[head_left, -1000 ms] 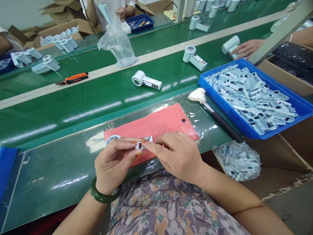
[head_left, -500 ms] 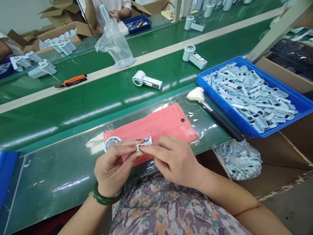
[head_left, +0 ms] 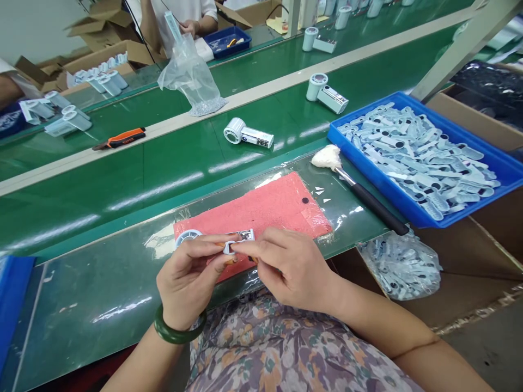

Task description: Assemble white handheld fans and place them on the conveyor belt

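My left hand (head_left: 188, 272), fingers closed, pinches a small pale plastic piece (head_left: 229, 247) between thumb and index finger. My right hand (head_left: 292, 267) is curled, its index fingertip pressing against that piece. Fingers hide much of the piece. Just behind my hands, a pale-blue handheld fan body (head_left: 187, 236) lies on the pink mat (head_left: 269, 201), its round end to the left. Its middle is covered by my left fingers. To the right, a blue tray (head_left: 445, 220) holds many pale plastic pieces, some with dark round spots.
A black-handled hammer (head_left: 373, 207) with a white wrapped head lies beside the tray. Two fan bodies (head_left: 255, 137) lie on the green belt (head_left: 171, 163). Orange-handled cutters (head_left: 122, 138) and a clear bag (head_left: 196, 81) rest beyond. Across the belt, a co-worker's hand (head_left: 190, 26) shows.
The pale piece has shifted slightly left and turned in my left fingers. My right index finger stays against it, while the right thumb tip shows more below. The camera view has shifted a little.
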Demonstrator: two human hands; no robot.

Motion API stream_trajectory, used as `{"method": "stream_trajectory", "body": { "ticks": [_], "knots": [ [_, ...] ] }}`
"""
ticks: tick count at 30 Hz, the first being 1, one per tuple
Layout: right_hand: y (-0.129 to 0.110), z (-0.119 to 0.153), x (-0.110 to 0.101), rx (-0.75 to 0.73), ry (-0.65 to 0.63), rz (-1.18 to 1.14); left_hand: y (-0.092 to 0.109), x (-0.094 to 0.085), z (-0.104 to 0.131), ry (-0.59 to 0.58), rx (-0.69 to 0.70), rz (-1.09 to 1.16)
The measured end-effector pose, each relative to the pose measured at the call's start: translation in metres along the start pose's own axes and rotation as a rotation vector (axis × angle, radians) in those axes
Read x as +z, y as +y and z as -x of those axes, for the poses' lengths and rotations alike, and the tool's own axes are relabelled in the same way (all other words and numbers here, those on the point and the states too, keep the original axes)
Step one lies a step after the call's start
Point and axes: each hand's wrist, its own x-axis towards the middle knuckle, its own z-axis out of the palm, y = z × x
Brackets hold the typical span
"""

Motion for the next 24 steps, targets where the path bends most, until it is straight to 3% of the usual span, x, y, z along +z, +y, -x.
{"method": "stream_trajectory", "body": {
  "ticks": [5, 12, 19, 24],
  "knots": [
    [0.000, 0.000, -0.004, 0.016, -0.013, -0.074, -0.001, 0.001, -0.004, -0.009, 0.008, 0.016],
    [0.005, -0.004, -0.013, 0.055, 0.080, -0.067, -0.004, -0.002, -0.007, -0.040, -0.166, 0.157],
    [0.006, -0.001, -0.019, 0.080, 0.068, -0.078, 0.000, -0.002, -0.006, -0.032, -0.195, 0.204],
    [0.006, 0.002, -0.021, 0.193, 0.019, -0.325, 0.011, 0.003, -0.012, -0.027, -0.175, 0.253]
  ]
}}
